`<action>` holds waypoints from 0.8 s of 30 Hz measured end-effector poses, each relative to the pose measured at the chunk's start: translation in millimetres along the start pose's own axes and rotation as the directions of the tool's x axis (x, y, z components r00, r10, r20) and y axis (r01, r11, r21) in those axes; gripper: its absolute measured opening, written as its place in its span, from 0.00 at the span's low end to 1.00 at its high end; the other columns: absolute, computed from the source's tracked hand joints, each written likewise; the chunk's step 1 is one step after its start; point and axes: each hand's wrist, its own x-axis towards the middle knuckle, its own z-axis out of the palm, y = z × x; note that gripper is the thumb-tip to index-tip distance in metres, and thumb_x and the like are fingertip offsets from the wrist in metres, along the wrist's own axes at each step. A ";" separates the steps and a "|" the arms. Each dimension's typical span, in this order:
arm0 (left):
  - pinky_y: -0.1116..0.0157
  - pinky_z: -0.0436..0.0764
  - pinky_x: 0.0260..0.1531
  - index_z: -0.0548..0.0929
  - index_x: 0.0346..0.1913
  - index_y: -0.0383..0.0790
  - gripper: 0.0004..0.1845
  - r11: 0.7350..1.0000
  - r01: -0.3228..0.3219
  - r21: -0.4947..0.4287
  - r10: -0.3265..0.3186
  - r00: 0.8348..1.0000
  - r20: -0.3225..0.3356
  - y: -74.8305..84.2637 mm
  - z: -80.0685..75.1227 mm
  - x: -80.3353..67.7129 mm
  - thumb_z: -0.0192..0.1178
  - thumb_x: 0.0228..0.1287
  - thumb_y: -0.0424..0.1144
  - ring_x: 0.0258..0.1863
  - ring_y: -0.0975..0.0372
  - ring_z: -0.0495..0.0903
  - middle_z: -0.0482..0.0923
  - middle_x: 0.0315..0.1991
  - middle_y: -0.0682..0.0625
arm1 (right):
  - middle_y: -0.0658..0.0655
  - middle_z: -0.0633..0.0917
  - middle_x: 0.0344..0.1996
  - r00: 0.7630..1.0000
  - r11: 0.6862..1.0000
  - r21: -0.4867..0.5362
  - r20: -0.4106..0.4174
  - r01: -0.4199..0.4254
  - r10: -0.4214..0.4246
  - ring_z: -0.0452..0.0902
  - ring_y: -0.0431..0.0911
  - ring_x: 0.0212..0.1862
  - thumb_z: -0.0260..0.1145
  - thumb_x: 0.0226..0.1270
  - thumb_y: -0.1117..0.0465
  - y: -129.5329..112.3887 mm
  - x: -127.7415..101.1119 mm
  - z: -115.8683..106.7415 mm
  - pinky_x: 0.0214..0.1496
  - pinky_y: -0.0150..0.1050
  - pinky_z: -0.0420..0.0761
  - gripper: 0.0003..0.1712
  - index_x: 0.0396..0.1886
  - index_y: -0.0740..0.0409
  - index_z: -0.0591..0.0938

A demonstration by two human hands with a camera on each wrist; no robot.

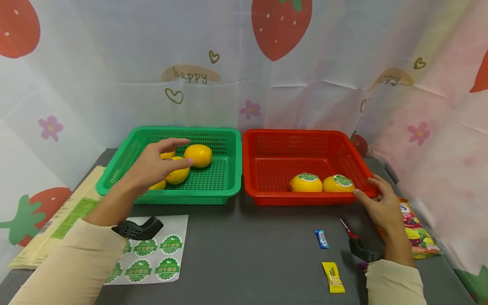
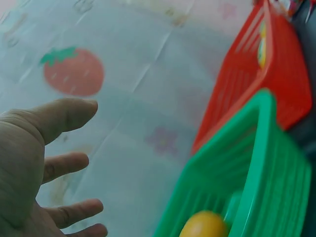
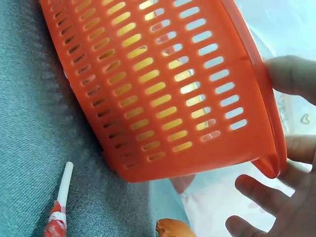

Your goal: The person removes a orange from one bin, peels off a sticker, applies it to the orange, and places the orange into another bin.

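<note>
My left hand (image 1: 154, 165) hovers over the green basket (image 1: 202, 198), thumb and fingers spread apart and holding nothing. Several yellow lemons (image 1: 199, 155) lie in that basket, partly hidden behind the hand. In the left wrist view one lemon (image 2: 205, 226) shows inside the green wall, away from the fingers. Two lemons (image 1: 306, 183) with green-and-white stickers sit at the front right of the red basket (image 1: 297, 199). My right hand (image 1: 385, 207) holds that basket's front right corner. In the right wrist view its thumb (image 3: 291, 76) is against the rim, with the forefinger round the corner.
A sheet of round green stickers (image 1: 167, 269) lies front left, beside a pale yellow package (image 1: 57, 228). A blue wrapped candy (image 1: 322, 239), a yellow wrapped candy (image 1: 333, 277), a lollipop (image 3: 61, 197) and a colourful snack bag (image 1: 419, 237) lie on the right. A printed curtain (image 1: 244, 63) hangs behind.
</note>
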 end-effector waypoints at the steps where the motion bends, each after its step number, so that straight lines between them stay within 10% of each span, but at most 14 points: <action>1: 0.45 0.64 0.59 0.70 0.68 0.43 0.33 1.000 0.004 0.014 -0.003 1.000 -0.024 -5.1 -7.3 -4.2 0.66 0.62 0.50 0.66 0.46 0.58 0.59 0.70 0.44 | 0.61 0.57 0.73 1.000 1.000 -0.006 -0.001 0.001 -0.001 0.60 0.63 0.61 0.63 0.67 0.47 -0.5 -0.1 -1.3 0.42 0.25 0.69 0.40 0.70 0.67 0.65; 10: 0.33 0.56 0.56 0.64 0.71 0.35 0.37 0.989 0.083 0.125 -0.060 0.982 -0.178 -62.4 -67.1 -40.2 0.61 0.66 0.51 0.69 0.37 0.48 0.51 0.73 0.35 | 0.67 0.52 0.73 0.999 0.999 -0.021 0.042 0.034 -0.034 0.51 0.72 0.67 0.65 0.66 0.48 -18.1 3.9 -15.1 0.56 0.70 0.62 0.43 0.71 0.70 0.62; 19: 0.29 0.48 0.56 0.61 0.72 0.32 0.38 0.982 0.131 0.139 -0.101 0.974 -0.205 -112.5 -79.8 -58.2 0.57 0.69 0.54 0.71 0.36 0.39 0.44 0.75 0.37 | 0.66 0.60 0.70 0.983 0.988 -0.049 0.119 0.146 -0.139 0.63 0.68 0.61 0.65 0.67 0.51 -71.6 15.2 -32.5 0.48 0.50 0.79 0.40 0.73 0.63 0.62; 24: 0.30 0.47 0.56 0.61 0.72 0.31 0.38 0.979 0.140 0.151 -0.104 0.969 -0.224 -133.6 -84.1 -64.9 0.56 0.70 0.53 0.71 0.37 0.39 0.44 0.75 0.37 | 0.60 0.67 0.65 0.957 0.973 -0.013 0.187 0.230 -0.224 0.64 0.61 0.62 0.66 0.66 0.54 -122.1 21.7 -37.0 0.58 0.60 0.69 0.35 0.69 0.59 0.68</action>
